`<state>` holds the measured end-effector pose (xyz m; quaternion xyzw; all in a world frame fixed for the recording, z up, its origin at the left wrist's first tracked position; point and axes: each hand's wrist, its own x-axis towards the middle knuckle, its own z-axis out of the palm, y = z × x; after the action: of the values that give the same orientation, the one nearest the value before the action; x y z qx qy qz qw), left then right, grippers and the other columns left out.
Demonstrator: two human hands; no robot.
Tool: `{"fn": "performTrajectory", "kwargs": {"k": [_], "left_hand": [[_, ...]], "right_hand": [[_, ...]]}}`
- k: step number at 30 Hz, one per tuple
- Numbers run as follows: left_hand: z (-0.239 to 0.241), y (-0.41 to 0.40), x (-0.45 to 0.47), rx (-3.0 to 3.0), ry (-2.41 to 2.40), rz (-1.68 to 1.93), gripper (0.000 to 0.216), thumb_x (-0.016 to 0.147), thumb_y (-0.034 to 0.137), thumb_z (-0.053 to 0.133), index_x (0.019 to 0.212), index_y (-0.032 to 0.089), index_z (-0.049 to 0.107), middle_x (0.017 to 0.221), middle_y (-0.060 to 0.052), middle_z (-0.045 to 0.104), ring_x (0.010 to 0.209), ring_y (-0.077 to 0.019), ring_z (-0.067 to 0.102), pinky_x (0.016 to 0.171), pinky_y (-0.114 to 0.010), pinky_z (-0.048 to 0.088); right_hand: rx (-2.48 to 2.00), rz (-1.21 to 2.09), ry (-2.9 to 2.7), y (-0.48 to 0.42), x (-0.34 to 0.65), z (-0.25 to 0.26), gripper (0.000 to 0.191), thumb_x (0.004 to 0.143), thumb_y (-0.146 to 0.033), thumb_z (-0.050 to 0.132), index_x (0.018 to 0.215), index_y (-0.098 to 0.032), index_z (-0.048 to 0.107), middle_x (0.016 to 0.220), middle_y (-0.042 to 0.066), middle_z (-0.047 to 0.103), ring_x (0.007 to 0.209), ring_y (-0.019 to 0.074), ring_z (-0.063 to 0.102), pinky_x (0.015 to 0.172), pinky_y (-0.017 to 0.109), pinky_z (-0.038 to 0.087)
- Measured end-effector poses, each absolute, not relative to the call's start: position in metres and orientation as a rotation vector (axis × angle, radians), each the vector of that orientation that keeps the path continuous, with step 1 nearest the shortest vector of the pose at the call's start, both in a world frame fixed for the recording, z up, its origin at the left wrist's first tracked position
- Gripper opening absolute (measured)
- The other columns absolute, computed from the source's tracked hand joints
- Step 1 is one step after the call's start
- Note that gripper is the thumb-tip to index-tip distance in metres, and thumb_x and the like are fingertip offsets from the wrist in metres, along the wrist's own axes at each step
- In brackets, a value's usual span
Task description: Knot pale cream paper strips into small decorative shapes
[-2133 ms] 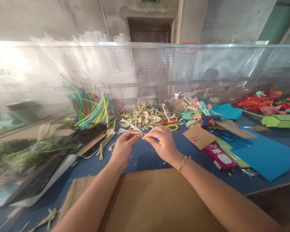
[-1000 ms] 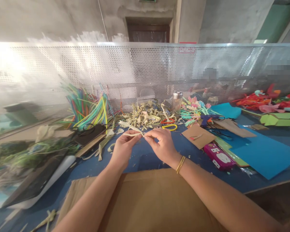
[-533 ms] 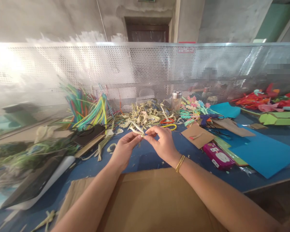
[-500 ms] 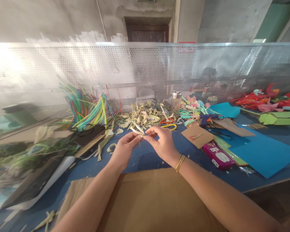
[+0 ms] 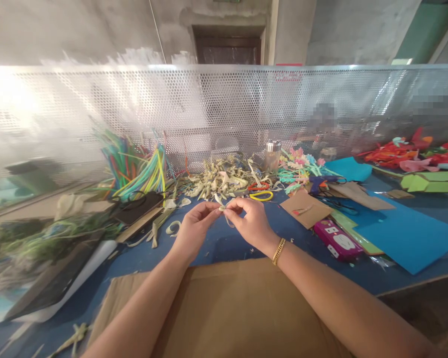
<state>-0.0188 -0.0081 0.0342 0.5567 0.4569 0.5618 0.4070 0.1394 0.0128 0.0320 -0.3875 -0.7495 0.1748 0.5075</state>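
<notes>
Above the blue table (image 5: pixel 224 243), both hands pinch a pale leaf strip (image 5: pixel 222 208) between thumb and fingertips. My left hand (image 5: pixel 197 227) has its fingers closed at the strip's left side. My right hand (image 5: pixel 253 222), with a gold bracelet at the wrist, pinches the strip's right side. A small pale end points up between the hands, and a thin part hangs below the right fingertips. Fingers hide much of the strip. Just behind the hands lies a heap of dried pale-green leaf pieces (image 5: pixel 220 176), with red and yellow looped handles (image 5: pixel 262 196) beside it.
Brown cardboard (image 5: pixel 239 308) lies in front of me. Colourful pipe-like stems (image 5: pixel 138 169) stand at the back left. A bottle (image 5: pixel 273 154), a purple box (image 5: pixel 337 240) and blue sheets (image 5: pixel 406 231) are to the right. A perforated metal screen (image 5: pixel 224 104) runs across the back.
The strip's long pale ends, which stuck up to the left above the fingers, are now mostly down, with a thin part hanging below. Both hands stay nearly in place, still pinching.
</notes>
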Motion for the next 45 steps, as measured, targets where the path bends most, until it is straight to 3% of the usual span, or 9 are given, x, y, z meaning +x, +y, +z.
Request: {"fn": "performTrajectory", "kwargs": {"k": [5,12,18,22,33,37,45], "left_hand": [[0.034,-0.008,-0.02,1.404,1.132,1.387,0.022,0.074,0.035,0.072,0.088,0.019,0.067,0.078,0.001,0.062,0.068,-0.0108,0.049,0.062,-0.022,0.034],[0.034,-0.007,-0.021,1.381,1.145,1.411,0.021,0.07,0.033,0.076,0.077,0.018,0.064,0.068,0.003,0.058,0.061,-0.0094,0.046,0.057,-0.022,0.032],[0.035,-0.007,-0.022,1.176,1.035,1.462,0.02,0.067,0.028,0.078,0.069,0.017,0.062,0.067,0.003,0.057,0.062,-0.009,0.047,0.06,-0.022,0.036],[0.037,-0.008,-0.02,1.059,0.994,1.465,0.019,0.065,0.026,0.079,0.066,0.016,0.062,0.065,0.003,0.056,0.059,-0.0079,0.047,0.058,-0.021,0.037],[0.04,-0.013,-0.015,0.97,0.962,1.455,0.02,0.061,0.023,0.08,0.066,0.016,0.062,0.065,0.003,0.059,0.058,-0.007,0.05,0.056,-0.019,0.038],[0.038,-0.012,-0.015,1.014,0.981,1.469,0.019,0.061,0.025,0.08,0.067,0.017,0.063,0.065,0.003,0.06,0.06,-0.0084,0.051,0.057,-0.02,0.037],[0.041,-0.012,-0.018,1.364,1.15,1.52,0.02,0.065,0.031,0.078,0.069,0.018,0.065,0.064,0.003,0.06,0.057,-0.0093,0.045,0.054,-0.023,0.032]], "right_hand": [[-0.947,0.407,-1.817,0.013,0.14,0.033,0.009,0.08,-0.025,0.063,0.071,-0.021,0.064,0.068,-0.002,0.067,0.067,0.0135,0.06,0.069,0.027,0.042],[-0.891,0.387,-1.896,0.013,0.14,0.032,0.012,0.085,-0.026,0.059,0.074,-0.022,0.064,0.07,-0.002,0.068,0.068,0.0132,0.06,0.071,0.028,0.039],[-0.872,0.054,-1.936,0.005,0.142,0.038,0.009,0.082,-0.027,0.064,0.09,-0.024,0.063,0.089,0.0,0.069,0.09,0.018,0.057,0.087,0.035,0.031],[-0.819,-0.12,-2.065,0.002,0.143,0.041,0.012,0.085,-0.022,0.06,0.096,-0.027,0.063,0.098,0.0,0.066,0.097,0.0187,0.052,0.088,0.036,0.026],[-0.805,-0.291,-2.097,-0.001,0.145,0.045,0.017,0.093,-0.031,0.051,0.085,-0.026,0.064,0.091,-0.002,0.067,0.091,0.017,0.049,0.087,0.039,0.02],[-0.794,-0.246,-2.085,-0.004,0.144,0.046,0.019,0.093,-0.031,0.05,0.08,-0.026,0.064,0.09,-0.001,0.067,0.09,0.0177,0.049,0.09,0.04,0.021],[-0.869,0.187,-1.846,0.008,0.139,0.035,0.013,0.086,-0.033,0.06,0.079,-0.024,0.063,0.088,0.001,0.068,0.091,0.0183,0.057,0.088,0.035,0.036]]}}
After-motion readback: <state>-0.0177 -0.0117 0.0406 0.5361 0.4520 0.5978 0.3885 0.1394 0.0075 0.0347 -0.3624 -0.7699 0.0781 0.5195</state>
